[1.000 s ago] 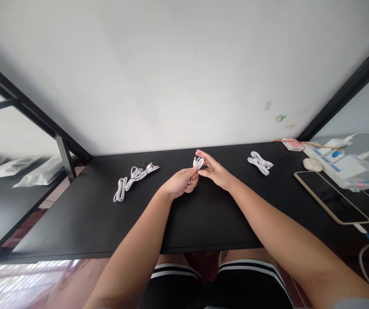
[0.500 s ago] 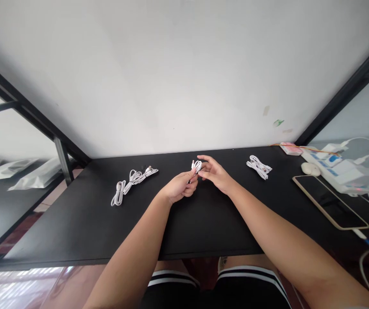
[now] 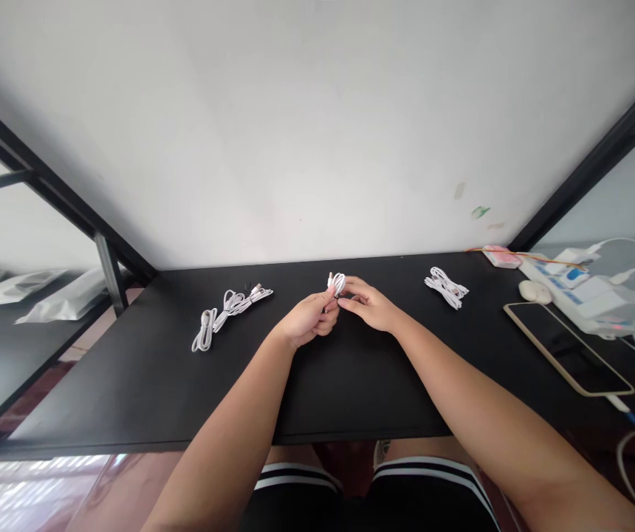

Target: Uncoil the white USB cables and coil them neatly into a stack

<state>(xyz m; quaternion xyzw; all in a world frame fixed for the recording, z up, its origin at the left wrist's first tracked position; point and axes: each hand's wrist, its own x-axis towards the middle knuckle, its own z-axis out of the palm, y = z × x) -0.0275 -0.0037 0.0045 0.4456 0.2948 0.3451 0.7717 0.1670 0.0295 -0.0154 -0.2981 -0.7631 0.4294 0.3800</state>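
The left hand (image 3: 309, 319) is curled, pinching a small white coiled cable (image 3: 338, 283) at its fingertips, so the coil sticks up just beyond them. The right hand (image 3: 369, 304) meets it from the right, fingers bent together, touching the coil. Farther left of the hands lie loose cables (image 3: 229, 309); right, another bundle (image 3: 446, 287), then a phone (image 3: 569, 347).

white cable (image 3: 338, 283), black table (image 3: 145, 377)

no text, label, brand or number is legible anywhere; the power strip (image 3: 583, 290) shows only blue patches, too small to read
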